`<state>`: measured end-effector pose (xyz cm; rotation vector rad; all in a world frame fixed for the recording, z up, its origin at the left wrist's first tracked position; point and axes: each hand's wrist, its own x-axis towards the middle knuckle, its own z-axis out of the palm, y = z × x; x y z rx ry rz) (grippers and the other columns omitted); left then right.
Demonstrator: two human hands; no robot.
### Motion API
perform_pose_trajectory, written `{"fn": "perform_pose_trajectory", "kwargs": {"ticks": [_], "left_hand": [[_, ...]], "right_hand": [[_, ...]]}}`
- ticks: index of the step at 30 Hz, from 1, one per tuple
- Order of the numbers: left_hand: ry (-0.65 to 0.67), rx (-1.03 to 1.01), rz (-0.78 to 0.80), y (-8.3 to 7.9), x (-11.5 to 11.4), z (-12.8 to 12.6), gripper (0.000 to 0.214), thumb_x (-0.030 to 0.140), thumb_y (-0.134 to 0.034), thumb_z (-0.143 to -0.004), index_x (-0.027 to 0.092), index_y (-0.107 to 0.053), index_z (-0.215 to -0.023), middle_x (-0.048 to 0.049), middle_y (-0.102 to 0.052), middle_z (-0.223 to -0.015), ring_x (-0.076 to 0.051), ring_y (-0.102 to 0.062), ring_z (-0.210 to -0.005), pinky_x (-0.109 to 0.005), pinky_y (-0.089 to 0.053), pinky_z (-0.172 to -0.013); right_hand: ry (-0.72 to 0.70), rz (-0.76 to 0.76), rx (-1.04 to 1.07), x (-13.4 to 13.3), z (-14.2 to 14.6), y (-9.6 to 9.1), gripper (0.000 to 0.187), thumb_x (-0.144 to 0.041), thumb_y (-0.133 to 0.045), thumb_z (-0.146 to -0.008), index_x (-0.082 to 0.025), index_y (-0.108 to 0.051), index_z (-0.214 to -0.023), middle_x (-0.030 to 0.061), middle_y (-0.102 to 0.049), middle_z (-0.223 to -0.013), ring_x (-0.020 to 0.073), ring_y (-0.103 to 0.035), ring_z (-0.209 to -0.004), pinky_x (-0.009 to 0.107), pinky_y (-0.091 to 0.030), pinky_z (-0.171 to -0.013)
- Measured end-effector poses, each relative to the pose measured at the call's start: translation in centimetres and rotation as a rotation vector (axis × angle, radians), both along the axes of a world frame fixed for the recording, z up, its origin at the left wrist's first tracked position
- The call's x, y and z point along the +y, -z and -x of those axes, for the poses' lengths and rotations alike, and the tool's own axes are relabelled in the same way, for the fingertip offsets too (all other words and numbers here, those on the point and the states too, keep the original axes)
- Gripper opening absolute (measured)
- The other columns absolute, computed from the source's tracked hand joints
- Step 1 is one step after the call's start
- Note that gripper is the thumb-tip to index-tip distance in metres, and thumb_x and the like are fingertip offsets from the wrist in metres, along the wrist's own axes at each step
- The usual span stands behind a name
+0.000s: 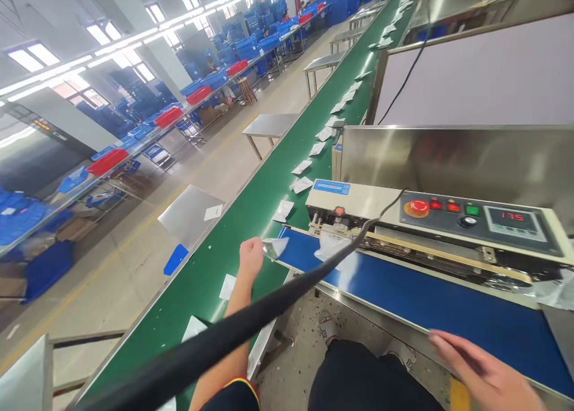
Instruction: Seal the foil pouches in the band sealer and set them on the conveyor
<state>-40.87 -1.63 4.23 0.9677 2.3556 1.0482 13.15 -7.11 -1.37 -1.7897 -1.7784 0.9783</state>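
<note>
My left hand (251,256) is closed in a pinch on the edge of a small clear-and-silver packet (276,247), above the seam between the green conveyor belt (244,210) and the blue belt (403,291) of a band sealing machine (376,204). Another packet (334,247), white and see-through, lies on the blue belt against the sealer's intake. Over the front edge of that belt, at lower right, my right hand (491,372) is held open, fingers loosely extended and holding nothing. A dark strap or cable, blurred, crosses in front of my left arm.
Several white packets (283,210) lie spaced along the green belt into the distance. The sealer's panel (470,219) has a red stop button and a display reading 175. Metal side tables (191,210) line the belt's far side. Blue and red bins (107,161) stand beyond.
</note>
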Motion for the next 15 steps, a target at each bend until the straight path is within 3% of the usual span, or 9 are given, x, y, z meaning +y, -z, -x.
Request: {"fn": "perform_pose_trajectory", "kwargs": {"ticks": [2, 4, 6, 8, 11, 15], "left_hand": [[0.324, -0.098, -0.006, -2.3, 0.7, -4.6, 0.029, 0.036, -0.055, -0.078, 0.026, -0.037, -0.057, 0.0039, -0.032, -0.059, -0.015, -0.034, -0.061, -0.027, -0.026, -0.058], [0.626, -0.198, 0.066, -3.6, 1.7, -10.0, 0.029, 0.037, -0.055, -0.076, 0.025, -0.039, -0.056, 0.0043, -0.032, -0.058, -0.014, -0.031, -0.061, -0.027, -0.024, -0.059], [0.846, -0.316, 0.154, -3.8, 2.9, -15.6, 0.029, 0.038, -0.055, -0.076, 0.024, -0.042, -0.055, 0.0046, -0.033, -0.059, -0.013, -0.031, -0.062, -0.027, -0.024, -0.059], [0.967, -0.441, 0.223, -2.9, 3.8, -21.0, 0.031, 0.041, -0.058, -0.078, 0.023, -0.045, -0.056, 0.005, -0.034, -0.059, -0.013, -0.03, -0.061, -0.028, -0.025, -0.059], [0.974, -0.64, 0.199, -0.1, 4.3, -28.3, 0.048, 0.06, -0.061, -0.089, 0.02, -0.056, -0.062, 0.0023, -0.043, -0.061, -0.014, -0.038, -0.064, -0.028, -0.032, -0.062], [0.97, -0.83, 0.11, 4.1, 4.2, -37.3, 0.078, 0.087, -0.052, -0.095, 0.014, -0.074, -0.079, -0.0035, -0.058, -0.071, -0.017, -0.047, -0.07, -0.03, -0.041, -0.069]], "right_hand": [[-0.163, -0.004, 0.133, 2.4, 3.7, -2.1, 0.055, -0.077, -0.057, -0.1, -0.034, -0.089, -0.113, 0.0099, -0.085, -0.118, 0.0381, -0.082, -0.107, 0.052, -0.071, -0.096], [-0.282, -0.11, 0.212, 4.0, 6.9, -3.9, 0.06, -0.07, -0.054, -0.105, -0.027, -0.083, -0.137, 0.0126, -0.078, -0.139, 0.0373, -0.075, -0.128, 0.055, -0.063, -0.113], [-0.363, -0.188, 0.284, 4.7, 8.3, -4.8, 0.06, -0.064, -0.053, -0.109, -0.025, -0.076, -0.147, 0.0137, -0.074, -0.148, 0.0352, -0.07, -0.138, 0.054, -0.059, -0.118], [-0.372, -0.194, 0.347, 4.6, 7.4, -4.7, 0.051, -0.061, -0.052, -0.112, -0.026, -0.081, -0.135, 0.0127, -0.078, -0.138, 0.0323, -0.074, -0.128, 0.048, -0.062, -0.112], [-0.145, -0.14, 0.407, 3.8, 3.0, -3.3, 0.051, -0.068, -0.057, -0.109, -0.025, -0.084, -0.106, 0.0108, -0.084, -0.11, 0.0296, -0.08, -0.101, 0.04, -0.067, -0.095], [0.361, -0.027, 0.466, 3.0, -4.0, -1.0, 0.067, -0.084, -0.069, -0.092, -0.02, -0.083, -0.105, 0.0122, -0.083, -0.096, 0.0304, -0.08, -0.086, 0.037, -0.068, -0.082]]}}
